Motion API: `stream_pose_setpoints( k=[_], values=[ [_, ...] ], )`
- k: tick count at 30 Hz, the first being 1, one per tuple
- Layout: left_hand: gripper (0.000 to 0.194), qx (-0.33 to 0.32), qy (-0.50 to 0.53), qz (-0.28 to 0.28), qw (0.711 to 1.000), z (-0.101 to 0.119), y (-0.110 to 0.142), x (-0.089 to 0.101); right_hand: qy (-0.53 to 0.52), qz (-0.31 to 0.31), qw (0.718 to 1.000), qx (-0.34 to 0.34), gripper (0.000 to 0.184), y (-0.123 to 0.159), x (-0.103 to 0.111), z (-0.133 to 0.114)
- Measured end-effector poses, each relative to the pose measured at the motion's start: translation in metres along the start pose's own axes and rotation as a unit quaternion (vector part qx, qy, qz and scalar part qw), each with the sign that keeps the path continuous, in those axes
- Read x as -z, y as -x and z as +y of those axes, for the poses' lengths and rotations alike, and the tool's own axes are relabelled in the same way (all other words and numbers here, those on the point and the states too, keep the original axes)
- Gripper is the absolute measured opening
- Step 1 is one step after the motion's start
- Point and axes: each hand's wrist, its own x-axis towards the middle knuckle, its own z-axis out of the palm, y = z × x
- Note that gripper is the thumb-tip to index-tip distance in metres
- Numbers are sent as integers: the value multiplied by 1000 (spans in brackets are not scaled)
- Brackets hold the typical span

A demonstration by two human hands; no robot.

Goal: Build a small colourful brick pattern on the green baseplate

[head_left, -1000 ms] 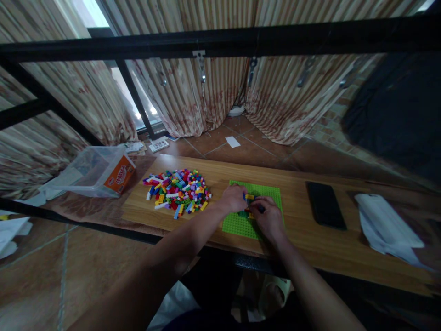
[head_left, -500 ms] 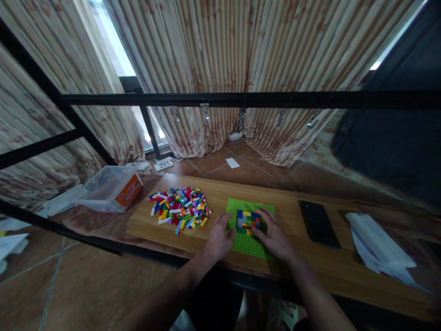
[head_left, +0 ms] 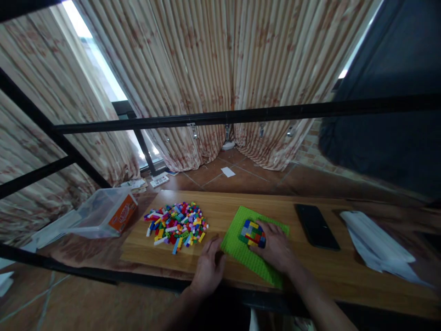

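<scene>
A green studded baseplate [head_left: 237, 250] lies turned at an angle on the wooden board. On it sits a low, multicoloured build of toy bricks [head_left: 251, 233]. My right hand [head_left: 275, 243] curls around the build's right side, thumb at the near edge and fingers at the far edge. My left hand [head_left: 208, 266] rests by the plate's left corner, holding nothing, with its thumb and fingers apart. Whether its fingertips touch the plate, I cannot tell. Left of that hand spreads a pile of loose toy bricks [head_left: 177, 225].
A clear plastic box [head_left: 99, 214] with an orange label stands past the left end of the wooden board [head_left: 217, 202]. To the right lie a black phone [head_left: 316, 226] and a white packet [head_left: 375, 243]. A black metal rail [head_left: 241, 116] crosses beyond the board.
The baseplate has turned clockwise with the brick build on it. My left hand has moved off the plate to the left and nearer; my right hand stays at the build. The view has shifted.
</scene>
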Motion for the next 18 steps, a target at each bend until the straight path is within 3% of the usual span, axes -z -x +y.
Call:
stream_pose_setpoints(
  k=[4,6,10,13,18],
  values=[
    [43,2,-12,9,1000,-3,0,-1,36,91,991,-89,70,2,-4,-4],
    [42,-2,-20,8,1000,-4,-1,-2,4,104,988,-118,69,3,-7,-9],
    [42,-20,-24,5,999,-6,-3,-2,-90,110,984,-106,52,3,-17,-18],
    [41,-27,-21,1,999,-6,-3,0,-105,118,982,-103,39,3,-23,-19],
    [56,-37,-36,-36,998,-1,-3,2,-104,112,985,-86,37,0,-21,-14]
  ],
)
